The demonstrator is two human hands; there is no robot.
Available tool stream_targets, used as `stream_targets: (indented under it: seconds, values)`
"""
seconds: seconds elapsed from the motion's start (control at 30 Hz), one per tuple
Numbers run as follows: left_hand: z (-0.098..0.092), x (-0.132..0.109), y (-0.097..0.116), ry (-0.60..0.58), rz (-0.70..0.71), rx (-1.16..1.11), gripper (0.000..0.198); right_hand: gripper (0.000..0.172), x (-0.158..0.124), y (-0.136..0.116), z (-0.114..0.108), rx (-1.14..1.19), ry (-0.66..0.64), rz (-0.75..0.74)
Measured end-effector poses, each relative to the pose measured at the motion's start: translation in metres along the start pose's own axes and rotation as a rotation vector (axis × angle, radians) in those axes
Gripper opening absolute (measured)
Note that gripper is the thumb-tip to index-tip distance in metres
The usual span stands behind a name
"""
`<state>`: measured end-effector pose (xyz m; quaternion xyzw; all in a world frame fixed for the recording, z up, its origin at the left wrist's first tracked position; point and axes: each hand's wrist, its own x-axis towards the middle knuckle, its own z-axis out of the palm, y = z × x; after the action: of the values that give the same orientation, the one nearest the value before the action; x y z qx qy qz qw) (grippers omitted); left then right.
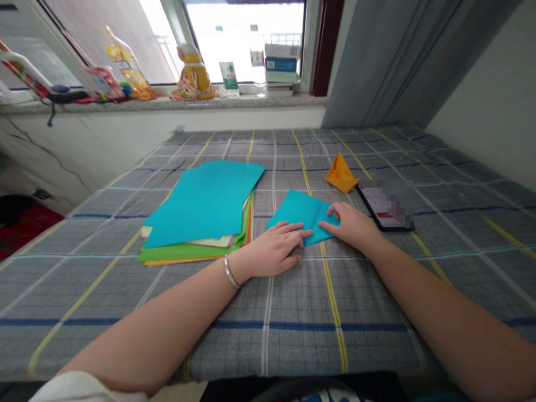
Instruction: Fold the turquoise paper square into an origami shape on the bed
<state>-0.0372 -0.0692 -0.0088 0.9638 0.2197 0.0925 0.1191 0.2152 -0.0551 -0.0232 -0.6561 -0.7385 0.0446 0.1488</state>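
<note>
A folded sheet of blue paper (293, 207) lies on the checked cloth in front of me, with a crease running across it. My left hand (278, 248) rests on its near edge, palm down and fingers spread. At the paper's right side, my right hand (352, 223) has its thumb and curled fingers on the corner, gripping it; the undersides of those fingers are hidden. Just beyond stands a folded orange paper shape (341, 174) with a pointed top. Left of my hands is a stack of coloured paper (205, 201), blue on top, green, orange and other sheets showing below.
A phone (387, 206) lies beside my right hand, its screen partly blurred out. The checked cloth (293, 301) covers the table. On the windowsill (146, 106) stand a tilted bottle (128, 64), a yellow bottle (195, 72), a tube (229, 78) and stacked boxes (282, 64). A grey curtain (377, 61) hangs right.
</note>
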Motion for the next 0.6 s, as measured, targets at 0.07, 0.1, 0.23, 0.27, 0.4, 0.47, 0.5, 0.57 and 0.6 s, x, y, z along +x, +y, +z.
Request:
stream_targets:
  seconds: [0.07,0.1,0.23,0.27,0.4,0.47,0.5,0.57,0.6]
  values:
    - [0.003,0.004,-0.003,0.055,-0.063,-0.054,0.022,0.03,0.0,0.0,0.0,0.002,0.007,0.003]
    - [0.005,0.006,-0.004,0.077,-0.099,-0.069,0.027,0.031,0.0,0.0,0.0,0.003,0.009,0.004]
    - [0.011,0.018,-0.005,0.105,-0.18,-0.032,0.04,0.032,0.0,0.0,0.001,-0.001,0.014,0.0]
    - [0.013,0.021,-0.005,0.103,-0.189,-0.009,0.04,0.031,-0.001,0.0,0.002,-0.003,0.019,-0.004]
    - [0.02,0.034,-0.003,0.109,-0.204,0.09,0.043,0.031,-0.001,0.001,0.003,0.003,0.049,-0.024]
    - [0.022,0.04,-0.002,0.123,-0.205,0.114,0.045,0.032,-0.002,0.001,0.003,0.005,0.053,-0.021]
    - [0.022,0.042,-0.001,0.128,-0.206,0.122,0.047,0.032,-0.002,0.001,0.003,0.005,0.05,-0.018]
    - [0.023,0.044,0.0,0.129,-0.21,0.136,0.048,0.031,-0.002,0.0,0.003,0.004,0.038,-0.012]
    - [0.023,0.044,0.0,0.126,-0.213,0.142,0.048,0.031,-0.002,0.0,0.003,0.004,0.034,-0.009]
